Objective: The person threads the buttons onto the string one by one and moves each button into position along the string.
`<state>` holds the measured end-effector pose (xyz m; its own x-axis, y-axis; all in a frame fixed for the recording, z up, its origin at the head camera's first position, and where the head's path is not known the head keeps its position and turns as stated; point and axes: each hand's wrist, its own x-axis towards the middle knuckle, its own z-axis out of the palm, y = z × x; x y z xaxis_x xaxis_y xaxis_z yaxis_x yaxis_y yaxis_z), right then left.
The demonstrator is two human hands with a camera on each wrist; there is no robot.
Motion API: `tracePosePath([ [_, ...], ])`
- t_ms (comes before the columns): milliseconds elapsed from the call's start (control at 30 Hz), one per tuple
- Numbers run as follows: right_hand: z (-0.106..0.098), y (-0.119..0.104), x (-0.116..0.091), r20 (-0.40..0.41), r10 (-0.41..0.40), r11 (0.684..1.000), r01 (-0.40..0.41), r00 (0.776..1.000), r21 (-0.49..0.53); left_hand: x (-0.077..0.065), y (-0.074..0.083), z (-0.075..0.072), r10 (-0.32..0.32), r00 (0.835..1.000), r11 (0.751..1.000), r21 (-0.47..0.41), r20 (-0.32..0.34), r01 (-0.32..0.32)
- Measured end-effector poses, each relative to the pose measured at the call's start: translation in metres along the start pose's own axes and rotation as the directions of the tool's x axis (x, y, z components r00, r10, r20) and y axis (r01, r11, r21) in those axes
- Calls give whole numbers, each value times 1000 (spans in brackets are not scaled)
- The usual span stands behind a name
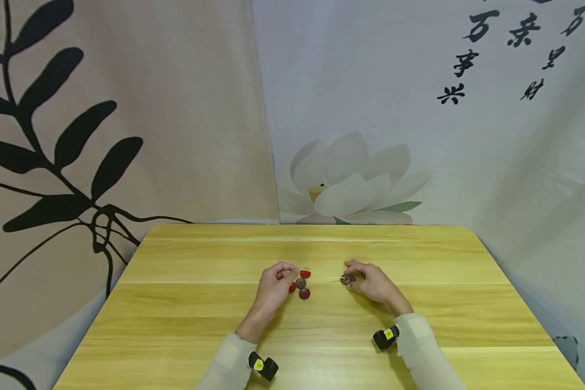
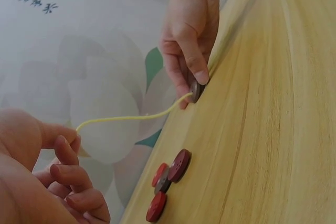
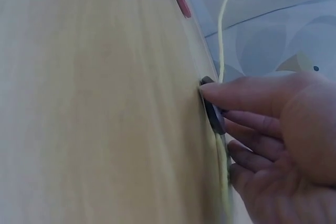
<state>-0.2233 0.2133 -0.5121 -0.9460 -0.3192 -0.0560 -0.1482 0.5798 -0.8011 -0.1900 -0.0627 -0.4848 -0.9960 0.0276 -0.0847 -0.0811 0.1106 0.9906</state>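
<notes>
My left hand [image 1: 271,287] pinches a thin yellow string [image 2: 126,118] between thumb and forefinger, its other fingers loosely curled. From there the string runs, slightly slack, to a dark brown button [image 2: 196,92] that my right hand [image 1: 376,284] pinches at the edge. In the right wrist view this button [image 3: 214,111] is tilted on its edge close to the tabletop, and string [image 3: 223,174] shows on both sides of it. Beside the left hand lies a group of round buttons: a red one [image 1: 305,274], a grey-brown one [image 1: 300,283], a maroon one [image 1: 304,293] and another red one [image 1: 292,287] partly hidden by the hand.
The wooden table [image 1: 175,325] has its far edge against a printed cloth backdrop [image 1: 361,81] with a lotus, leaves and black characters. Black wrist cameras [image 1: 386,337] are strapped over the pale sleeves [image 1: 424,352].
</notes>
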Motion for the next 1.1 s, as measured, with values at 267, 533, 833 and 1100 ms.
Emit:
tracePosePath([
  [267,-3,0,0,16,6,1000,-7,1000,20,0,1,1,-14,1000,1000,-5,-4,14],
  [533,-9,-2,1,24,12,999,-13,1000,44,0,1,1,-14,1000,1000,-6,-8,14],
  [833,-11,-10,2,-20,-34,999,34,999,30,1,1,0,-12,1000,1000,-9,2,12],
  [1100,-4,-33,4,-55,-36,994,42,998,103,2,1,1,-21,1000,1000,4,-3,21],
])
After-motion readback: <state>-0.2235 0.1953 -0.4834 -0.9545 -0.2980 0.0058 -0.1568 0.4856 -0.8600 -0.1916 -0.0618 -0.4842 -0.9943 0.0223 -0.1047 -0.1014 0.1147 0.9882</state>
